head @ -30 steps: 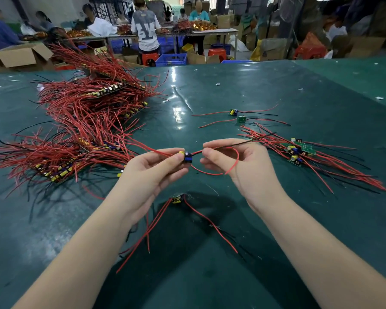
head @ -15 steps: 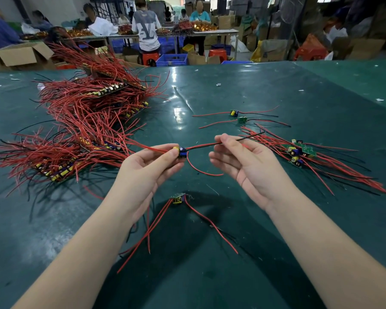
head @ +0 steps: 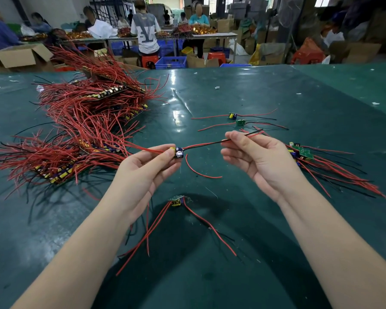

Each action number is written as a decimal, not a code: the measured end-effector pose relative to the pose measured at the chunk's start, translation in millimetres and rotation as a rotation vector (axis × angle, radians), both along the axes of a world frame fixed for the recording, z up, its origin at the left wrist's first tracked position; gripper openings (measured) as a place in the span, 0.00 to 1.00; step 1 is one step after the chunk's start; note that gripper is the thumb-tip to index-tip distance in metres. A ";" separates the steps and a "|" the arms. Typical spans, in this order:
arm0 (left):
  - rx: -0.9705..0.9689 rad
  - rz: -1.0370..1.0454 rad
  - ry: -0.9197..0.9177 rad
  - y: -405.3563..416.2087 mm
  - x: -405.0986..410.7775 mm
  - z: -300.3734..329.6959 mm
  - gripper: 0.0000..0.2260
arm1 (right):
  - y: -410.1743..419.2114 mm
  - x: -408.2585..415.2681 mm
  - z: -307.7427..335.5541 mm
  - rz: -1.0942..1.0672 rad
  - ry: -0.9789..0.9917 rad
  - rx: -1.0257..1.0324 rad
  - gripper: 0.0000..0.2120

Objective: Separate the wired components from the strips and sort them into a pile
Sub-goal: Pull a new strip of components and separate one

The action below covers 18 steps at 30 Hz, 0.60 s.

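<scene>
My left hand (head: 143,172) pinches a small wired component (head: 178,152) with a blue capacitor, held above the green table (head: 210,275). Its red and black wires run rightwards to my right hand (head: 256,161), which pinches them between thumb and forefinger. A loose red wire of it curls down between the hands. To the left lies a big heap of strips (head: 80,130) bristling with red wires. A pile of separated components (head: 321,163) lies just right of my right hand. One separated component (head: 176,200) rests on the table below my hands.
Two single components (head: 236,119) with wires lie beyond my hands. Small scraps dot the table's far side. Past the far edge stand cardboard boxes (head: 16,56), blue crates (head: 171,62), red stools and people working at other tables.
My right hand has slid right along the wires and drawn them out straight; the earlier red loop has opened. My left hand has kept its hold on the component.
</scene>
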State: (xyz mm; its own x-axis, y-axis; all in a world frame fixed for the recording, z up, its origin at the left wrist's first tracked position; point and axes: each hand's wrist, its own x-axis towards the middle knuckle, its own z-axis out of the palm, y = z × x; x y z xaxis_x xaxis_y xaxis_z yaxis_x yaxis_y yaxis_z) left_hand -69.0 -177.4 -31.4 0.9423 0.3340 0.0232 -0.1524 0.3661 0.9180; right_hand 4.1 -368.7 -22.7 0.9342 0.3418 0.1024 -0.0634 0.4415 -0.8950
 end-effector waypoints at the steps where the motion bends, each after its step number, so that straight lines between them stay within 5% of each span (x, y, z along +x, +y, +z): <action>1: -0.004 -0.009 0.003 -0.4 0.0 0.1 0.05 | -0.5 -0.4 0.9 0.013 0.025 0.003 0.06; 14: -0.013 -0.025 -0.027 4.3 -1.8 0.1 0.07 | 4.6 -5.2 1.0 0.079 0.206 0.117 0.05; 18: 0.023 0.020 -0.077 2.6 -2.5 -1.9 0.08 | 11.3 -8.9 -4.8 0.126 0.184 0.062 0.16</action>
State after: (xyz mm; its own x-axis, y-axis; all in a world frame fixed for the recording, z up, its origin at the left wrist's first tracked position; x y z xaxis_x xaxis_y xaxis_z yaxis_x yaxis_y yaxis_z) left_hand -71.5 -174.8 -33.4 0.9306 0.3511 0.1037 -0.2302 0.3409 0.9115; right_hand -4.8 -357.4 -27.5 0.8895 0.4550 -0.0416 -0.2813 0.4737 -0.8346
